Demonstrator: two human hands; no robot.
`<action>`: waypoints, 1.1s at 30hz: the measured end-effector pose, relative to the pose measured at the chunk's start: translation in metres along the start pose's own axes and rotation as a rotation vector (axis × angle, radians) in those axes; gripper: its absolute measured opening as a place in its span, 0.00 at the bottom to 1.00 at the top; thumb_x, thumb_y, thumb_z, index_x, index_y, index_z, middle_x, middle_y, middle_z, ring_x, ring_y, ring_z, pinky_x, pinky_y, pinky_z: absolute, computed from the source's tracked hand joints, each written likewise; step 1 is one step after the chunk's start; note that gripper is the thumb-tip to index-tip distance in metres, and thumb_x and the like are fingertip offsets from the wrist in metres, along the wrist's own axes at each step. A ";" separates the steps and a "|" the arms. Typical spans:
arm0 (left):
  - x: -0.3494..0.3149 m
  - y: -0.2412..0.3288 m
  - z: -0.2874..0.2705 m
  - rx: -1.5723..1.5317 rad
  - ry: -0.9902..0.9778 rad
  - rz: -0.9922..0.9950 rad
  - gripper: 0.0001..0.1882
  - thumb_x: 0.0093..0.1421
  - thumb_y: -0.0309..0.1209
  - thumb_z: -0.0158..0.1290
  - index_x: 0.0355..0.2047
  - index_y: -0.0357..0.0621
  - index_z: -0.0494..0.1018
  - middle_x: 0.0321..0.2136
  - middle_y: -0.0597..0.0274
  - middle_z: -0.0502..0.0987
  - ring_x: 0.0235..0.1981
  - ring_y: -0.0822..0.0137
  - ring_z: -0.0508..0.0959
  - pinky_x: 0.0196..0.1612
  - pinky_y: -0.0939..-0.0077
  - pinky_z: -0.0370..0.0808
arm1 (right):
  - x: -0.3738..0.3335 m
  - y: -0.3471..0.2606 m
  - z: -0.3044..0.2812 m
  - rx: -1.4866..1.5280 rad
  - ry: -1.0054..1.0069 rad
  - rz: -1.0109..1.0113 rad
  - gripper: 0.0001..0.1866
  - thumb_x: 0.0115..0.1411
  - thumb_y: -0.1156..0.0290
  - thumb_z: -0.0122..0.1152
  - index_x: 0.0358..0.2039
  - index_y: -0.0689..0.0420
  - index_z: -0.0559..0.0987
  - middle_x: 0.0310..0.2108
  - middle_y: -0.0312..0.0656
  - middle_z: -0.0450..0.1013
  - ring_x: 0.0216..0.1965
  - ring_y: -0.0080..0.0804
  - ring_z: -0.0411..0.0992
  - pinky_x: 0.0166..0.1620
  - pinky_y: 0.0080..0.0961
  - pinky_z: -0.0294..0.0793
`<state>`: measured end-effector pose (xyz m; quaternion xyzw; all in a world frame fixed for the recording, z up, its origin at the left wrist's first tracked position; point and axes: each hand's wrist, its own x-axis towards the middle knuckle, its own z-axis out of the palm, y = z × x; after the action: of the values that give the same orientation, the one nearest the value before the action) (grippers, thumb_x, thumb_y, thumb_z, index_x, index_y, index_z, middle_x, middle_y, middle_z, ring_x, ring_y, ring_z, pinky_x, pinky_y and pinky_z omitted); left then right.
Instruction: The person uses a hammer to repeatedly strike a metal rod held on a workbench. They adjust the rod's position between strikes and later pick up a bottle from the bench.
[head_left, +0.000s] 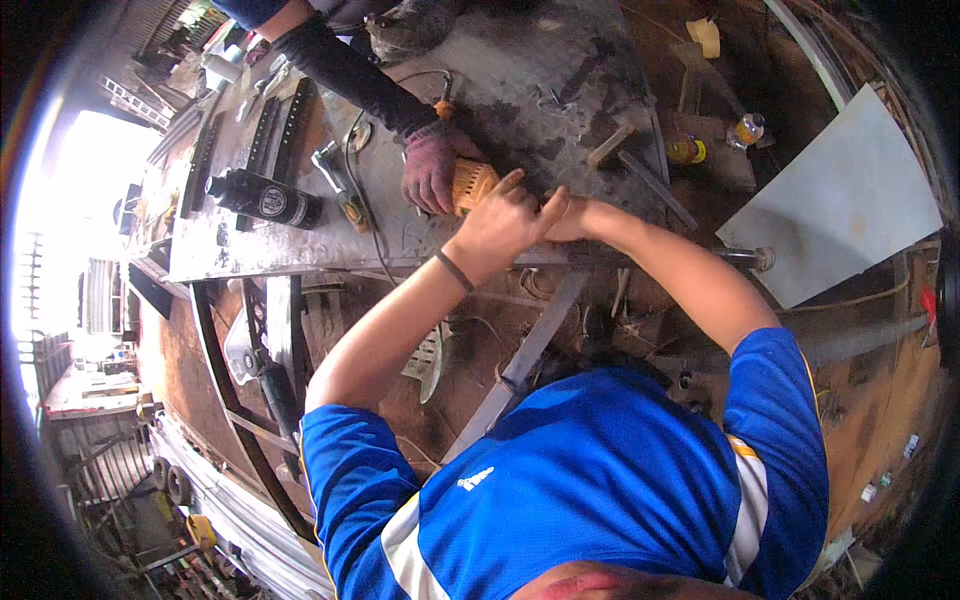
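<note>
from far off, i see the orange power tool (472, 186) at the near edge of the steel table (225, 250); i can't tell if it rests there or is held up. the left hand (495, 228) is right up against it, but i can't tell if it grips. the right hand (572, 220) is mostly hidden behind the left, so i can't tell what it holds. a helper's gloved hand (432, 168) is on the tool too.

if the two people pull different ways, i think the tool could twist and slip. if it got switched on, the bare fingers so close could get hurt. a dark cord (378, 240) runs to the table's near edge, and an arm could snag it. the black bottle (270, 198), on the table's left part, could get knocked over if the cord is yanked.
</note>
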<state>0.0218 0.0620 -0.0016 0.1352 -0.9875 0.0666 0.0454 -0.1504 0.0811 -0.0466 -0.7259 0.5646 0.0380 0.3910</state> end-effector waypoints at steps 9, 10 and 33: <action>0.008 -0.011 -0.007 -0.131 -0.151 -0.041 0.44 0.49 0.26 0.56 0.68 0.37 0.56 0.36 0.44 0.80 0.38 0.46 0.81 0.66 0.48 0.67 | 0.006 0.007 0.010 -0.114 0.100 -0.052 0.23 0.45 0.61 0.64 0.38 0.64 0.84 0.47 0.60 0.78 0.49 0.52 0.77 0.50 0.44 0.76; 0.008 -0.007 -0.001 -0.010 -0.144 -0.039 0.43 0.49 0.26 0.57 0.68 0.37 0.57 0.36 0.44 0.81 0.40 0.46 0.82 0.66 0.48 0.67 | 0.018 0.017 0.015 -0.165 0.071 -0.071 0.22 0.46 0.61 0.64 0.37 0.65 0.84 0.46 0.60 0.78 0.48 0.53 0.77 0.50 0.44 0.76; 0.004 0.012 0.016 -0.072 0.251 -0.018 0.53 0.47 0.29 0.63 0.73 0.45 0.51 0.39 0.53 0.77 0.44 0.46 0.77 0.58 0.55 0.73 | 0.001 0.014 0.017 0.084 0.151 -0.143 0.19 0.54 0.61 0.58 0.38 0.64 0.80 0.37 0.55 0.79 0.40 0.49 0.76 0.48 0.41 0.74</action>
<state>0.0135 0.0702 -0.0189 0.1331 -0.9745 0.0469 0.1743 -0.1558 0.0895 -0.0660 -0.7479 0.5405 -0.0684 0.3792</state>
